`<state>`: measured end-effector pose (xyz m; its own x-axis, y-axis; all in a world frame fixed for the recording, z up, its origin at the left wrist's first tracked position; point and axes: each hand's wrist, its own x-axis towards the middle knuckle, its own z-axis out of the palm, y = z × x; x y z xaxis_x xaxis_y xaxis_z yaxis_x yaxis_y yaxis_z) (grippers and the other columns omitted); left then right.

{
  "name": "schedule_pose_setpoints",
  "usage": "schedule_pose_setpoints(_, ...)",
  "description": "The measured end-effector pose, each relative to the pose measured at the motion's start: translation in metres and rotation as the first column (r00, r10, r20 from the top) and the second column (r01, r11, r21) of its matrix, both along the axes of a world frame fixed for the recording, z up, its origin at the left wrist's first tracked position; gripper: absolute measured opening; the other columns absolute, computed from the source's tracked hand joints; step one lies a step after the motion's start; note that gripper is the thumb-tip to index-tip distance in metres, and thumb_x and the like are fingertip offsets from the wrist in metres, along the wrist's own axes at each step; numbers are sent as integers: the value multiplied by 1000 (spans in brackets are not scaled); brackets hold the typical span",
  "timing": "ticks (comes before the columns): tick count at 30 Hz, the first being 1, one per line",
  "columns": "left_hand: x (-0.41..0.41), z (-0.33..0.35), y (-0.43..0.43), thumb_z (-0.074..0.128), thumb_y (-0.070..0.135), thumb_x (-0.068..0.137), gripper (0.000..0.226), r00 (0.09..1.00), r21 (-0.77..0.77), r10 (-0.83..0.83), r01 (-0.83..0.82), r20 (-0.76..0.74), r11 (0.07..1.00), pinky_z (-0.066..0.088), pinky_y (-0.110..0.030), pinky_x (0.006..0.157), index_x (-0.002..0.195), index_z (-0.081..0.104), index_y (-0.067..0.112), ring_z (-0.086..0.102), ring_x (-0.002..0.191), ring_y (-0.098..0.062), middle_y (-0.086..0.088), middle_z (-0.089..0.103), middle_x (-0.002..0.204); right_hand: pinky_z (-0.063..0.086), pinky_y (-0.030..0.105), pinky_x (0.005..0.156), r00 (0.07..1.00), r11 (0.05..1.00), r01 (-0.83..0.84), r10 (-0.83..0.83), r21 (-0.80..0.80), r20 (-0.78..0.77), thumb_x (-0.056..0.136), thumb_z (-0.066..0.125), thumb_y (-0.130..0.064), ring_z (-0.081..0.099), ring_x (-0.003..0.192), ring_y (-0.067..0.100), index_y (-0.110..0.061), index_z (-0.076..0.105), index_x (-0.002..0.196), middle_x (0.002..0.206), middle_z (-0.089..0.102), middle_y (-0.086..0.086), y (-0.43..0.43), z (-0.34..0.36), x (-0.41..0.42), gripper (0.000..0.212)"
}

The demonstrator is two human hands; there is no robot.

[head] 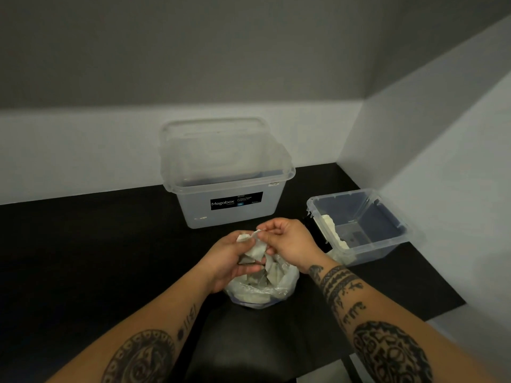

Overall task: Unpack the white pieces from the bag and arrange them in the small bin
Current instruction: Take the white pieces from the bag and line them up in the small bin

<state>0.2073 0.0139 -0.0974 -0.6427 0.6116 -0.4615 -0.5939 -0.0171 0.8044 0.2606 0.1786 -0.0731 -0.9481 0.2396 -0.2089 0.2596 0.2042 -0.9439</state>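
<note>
The small print on the box label (236, 202) is unreadable — the right hand (290, 241) hides part of the bag (286, 286).

Left forearm (166, 324): round dark tattoo, small marks toward wrist.
Right forearm (373, 316): dark wrist bands, round patterned tattoo.

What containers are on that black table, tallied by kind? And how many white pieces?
Large clear bin: 1
Small clear bin: 1
Plastic bag: 1
White pieces: too bunched to count
Total containers: 3
</note>
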Motion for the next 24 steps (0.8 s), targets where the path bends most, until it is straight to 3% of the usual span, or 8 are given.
schedule_pose_setpoints(3, -4, -3, -4, 59, 6, 101, 26, 999, -1, 40, -40, -31, 999, 65, -37, 76, 127, 62, 9, 76, 94, -30, -18, 76, 108, 60, 22, 69, 1000, 1000, 0, 0, 0, -3, 95, 69, -8, 68, 68, 12, -12, 73, 107, 98, 76, 13, 2, -1, -1, 13)
schedule_pose_setpoints(6, -6, -4, -7, 62, 7, 99, 29, 998, -14, 7, -8, -66, 1000, 63, -39, 83, 128, 62, 8, 74, 103, -33, -22, 72, 119, 61, 25, 70, 999, 999, -22, 24, 50, -25, 91, 74, -8, 69, 71, 15, -12, 74, 100, 91, 75, 7, 2, -1, -4, 10)
schedule_pose_setpoints(11, -12, -1, -12, 44, 53, 102, 59, 997, 142, -24, 13, 75, 990, 56, -49, 93, 136, 59, 7, 69, 109, -37, -22, 68, 129, 61, 26, 80, 985, 974, -147, 160, 171, -64, 90, 75, -10, 73, 86, 18, -9, 75, 100, 97, 76, 11, -1, 3, -11, 10)
schedule_pose_setpoints(13, -14, -2, -13, 42, 60, 100, 65, 994, 153, -79, 66, 78, 986, 57, -51, 93, 139, 58, 10, 67, 112, -38, -22, 66, 133, 61, 28, 80, 981, 967, -149, 170, 205, -90, 90, 75, -11, 73, 86, 19, -14, 75, 101, 96, 76, 9, -4, 3, -15, 11)
schedule_pose_setpoints(15, -14, 0, -14, 49, 50, 101, 54, 990, 151, -126, 115, 67, 982, 63, -47, 81, 140, 58, 14, 68, 113, -39, -21, 66, 133, 63, 30, 77, 982, 972, -128, 153, 198, -113, 89, 76, -12, 73, 83, 15, -18, 75, 102, 93, 76, 5, -8, -1, -20, 14)
schedule_pose_setpoints(19, -20, -1, -14, 58, 12, 101, 33, 999, 76, -49, 49, -5, 996, 60, -30, 56, 133, 61, 20, 73, 91, -27, -13, 73, 113, 60, 25, 80, 989, 991, -33, 51, 130, -142, 96, 69, -16, 74, 89, 11, -19, 72, 110, 98, 76, 0, -8, -10, -26, 15)
schedule_pose_setpoints(21, -27, -5, -18, 55, 7, 103, 35, 997, 12, 56, -56, -53, 998, 60, -30, 60, 131, 62, 27, 74, 91, -25, -10, 75, 108, 56, 18, 74, 995, 983, 44, -27, 180, -93, 98, 65, -20, 72, 84, 4, -20, 72, 108, 95, 76, -3, -2, -15, -25, 12)
schedule_pose_setpoints(24, -34, -12, -24, 53, 2, 102, 34, 988, -57, 132, -137, -84, 989, 62, -41, 78, 125, 65, 24, 75, 100, -27, -10, 73, 110, 53, 19, 56, 961, 957, -164, 102, 238, 255, 97, 65, -22, 70, 69, 10, -17, 71, 103, 93, 76, 6, -1, -26, -18, 10)
